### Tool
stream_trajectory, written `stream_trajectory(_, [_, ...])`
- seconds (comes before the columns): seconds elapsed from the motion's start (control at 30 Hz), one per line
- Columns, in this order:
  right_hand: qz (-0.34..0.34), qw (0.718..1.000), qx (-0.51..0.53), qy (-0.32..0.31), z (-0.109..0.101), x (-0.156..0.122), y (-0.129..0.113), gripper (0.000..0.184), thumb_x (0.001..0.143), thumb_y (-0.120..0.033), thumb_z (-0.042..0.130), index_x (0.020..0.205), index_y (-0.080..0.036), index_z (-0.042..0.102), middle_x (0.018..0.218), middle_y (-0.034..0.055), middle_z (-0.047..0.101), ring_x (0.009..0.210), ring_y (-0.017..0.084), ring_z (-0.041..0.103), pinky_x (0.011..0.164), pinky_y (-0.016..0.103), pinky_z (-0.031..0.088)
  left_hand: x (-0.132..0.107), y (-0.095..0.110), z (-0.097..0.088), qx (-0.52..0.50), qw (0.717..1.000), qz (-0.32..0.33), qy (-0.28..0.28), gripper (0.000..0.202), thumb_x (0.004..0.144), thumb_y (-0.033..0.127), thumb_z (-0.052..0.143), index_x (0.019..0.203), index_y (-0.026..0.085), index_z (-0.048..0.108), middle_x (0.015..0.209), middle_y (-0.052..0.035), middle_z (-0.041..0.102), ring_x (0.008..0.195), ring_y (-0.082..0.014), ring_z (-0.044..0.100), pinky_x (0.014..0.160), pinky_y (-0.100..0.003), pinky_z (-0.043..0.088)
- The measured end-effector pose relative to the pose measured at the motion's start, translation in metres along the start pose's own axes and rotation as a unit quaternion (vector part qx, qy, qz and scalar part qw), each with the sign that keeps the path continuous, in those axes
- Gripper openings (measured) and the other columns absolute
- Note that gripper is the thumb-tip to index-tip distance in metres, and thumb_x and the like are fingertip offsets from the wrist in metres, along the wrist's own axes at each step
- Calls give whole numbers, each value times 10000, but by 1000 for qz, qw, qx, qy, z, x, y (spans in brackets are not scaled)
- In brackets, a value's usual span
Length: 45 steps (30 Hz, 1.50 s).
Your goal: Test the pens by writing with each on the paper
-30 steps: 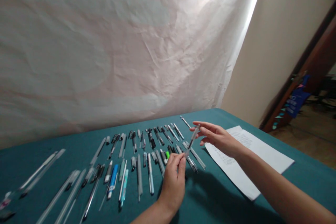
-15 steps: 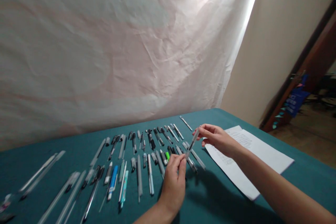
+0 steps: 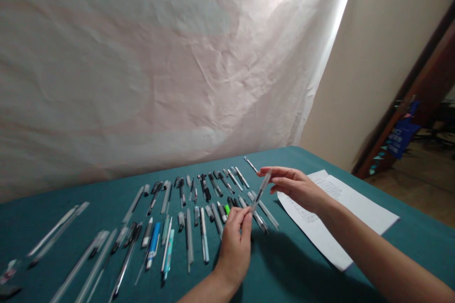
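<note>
My left hand [image 3: 235, 241] pinches the lower end of a slim clear pen [image 3: 262, 190] with a dark middle, held tilted above the table. Close by the pen's upper end, my right hand [image 3: 289, 184] is open, its fingers stretched out and apart; whether a fingertip still touches the pen I cannot tell. Beneath the hands lie several clear and black pens [image 3: 266, 210] and a bright green piece [image 3: 227, 209]. A single slim pen [image 3: 250, 164] lies farther back, partly behind the right fingertips.
Rows of pens, caps and clear barrels cover the dark green table [image 3: 284, 265] to the left, among them a blue pen [image 3: 153, 245] and a turquoise pen [image 3: 168, 254]. White paper sheets [image 3: 362, 203] lie on the right, under my right forearm. A pale sheet [image 3: 177, 66] hangs behind.
The right fingers have loosened from their pinch on the pen's upper end and stretched out. My left hand keeps its hold in nearly the same place.
</note>
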State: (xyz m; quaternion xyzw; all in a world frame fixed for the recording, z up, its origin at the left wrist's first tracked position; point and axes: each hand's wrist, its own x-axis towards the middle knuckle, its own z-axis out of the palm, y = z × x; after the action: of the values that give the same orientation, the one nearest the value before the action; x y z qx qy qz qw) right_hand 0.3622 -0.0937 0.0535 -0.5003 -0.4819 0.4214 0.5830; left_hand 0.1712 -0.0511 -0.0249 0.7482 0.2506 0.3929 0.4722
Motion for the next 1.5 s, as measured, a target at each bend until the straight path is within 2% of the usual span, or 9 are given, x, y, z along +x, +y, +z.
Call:
stream_trajectory(0.17, [-3, 999, -16, 28, 1, 1, -2, 313, 759, -401, 583, 975, -187, 662, 1059, 98, 624, 831, 160, 577, 643, 262, 467, 0, -2, 0, 0, 1000, 2, -7, 281, 898, 277, 392, 1101, 192, 567, 950, -48, 540, 907, -158, 503, 835, -283, 381])
stream_trajectory(0.37, [-23, 992, -64, 102, 0, 3, 4, 274, 698, -414, 648, 682, -141, 634, 620, 19, 596, 543, 84, 499, 496, 210, 407, -2, -3, 2, -1, 1000, 5, -9, 283, 897, 276, 393, 1113, 199, 558, 953, -47, 539, 905, -159, 506, 831, -285, 386])
stream_trajectory(0.57, [1, 999, -21, 32, -3, 1, -2, 361, 748, -442, 583, 1012, -203, 640, 1084, 94, 607, 879, 179, 564, 635, 268, 472, -1, -2, 1, -1, 1000, 1, -5, 290, 897, 278, 390, 1116, 197, 563, 942, -51, 545, 901, -164, 508, 830, -292, 392])
stream_trajectory(0.77, [-10, 998, -23, 57, -2, 2, 2, 238, 722, -377, 639, 805, -157, 674, 790, 55, 647, 665, 107, 547, 560, 214, 438, 0, -2, 1, -3, 1000, 0, -10, 276, 893, 281, 397, 1075, 191, 583, 948, -57, 543, 906, -169, 507, 841, -300, 391])
stream_trajectory(0.93, [10, 1000, 5, 8, 3, 0, -2, 361, 773, -439, 556, 1012, -182, 641, 1095, 111, 601, 892, 184, 565, 646, 271, 479, 1, 1, 0, -9, 1000, 1, -6, 286, 895, 281, 385, 1075, 187, 586, 927, -60, 549, 886, -173, 509, 828, -306, 396])
stream_trajectory(1.0, [-2, 1000, 7, 12, 4, 1, -2, 358, 767, -436, 565, 1013, -189, 644, 1104, 106, 600, 922, 193, 558, 671, 282, 479, 1, 1, 0, -11, 1000, 1, -6, 287, 894, 279, 386, 1075, 185, 589, 923, -61, 550, 883, -174, 509, 823, -305, 397])
stream_trajectory(1.2, [-13, 996, -16, 88, 4, 3, 8, 253, 705, -399, 649, 756, -151, 653, 733, 48, 636, 638, 114, 548, 533, 216, 445, 0, -2, 1, -17, 1000, 0, -9, 277, 887, 279, 403, 1065, 185, 593, 929, -60, 554, 888, -174, 512, 813, -297, 399])
stream_trajectory(1.4, [4, 999, 29, 27, 5, 3, 5, 340, 760, -433, 574, 986, -190, 647, 1080, 98, 605, 864, 174, 562, 615, 261, 480, 1, 1, 1, -16, 1000, 0, -7, 280, 890, 284, 394, 1051, 182, 600, 887, -49, 560, 841, -165, 518, 780, -282, 399])
stream_trajectory(1.5, [-8, 999, 7, 49, 6, 3, 7, 284, 723, -404, 626, 893, -184, 683, 990, 75, 639, 783, 145, 561, 602, 242, 461, 2, 3, 0, -7, 1000, 6, -6, 280, 887, 284, 403, 1053, 175, 600, 875, -48, 561, 829, -163, 517, 773, -282, 394])
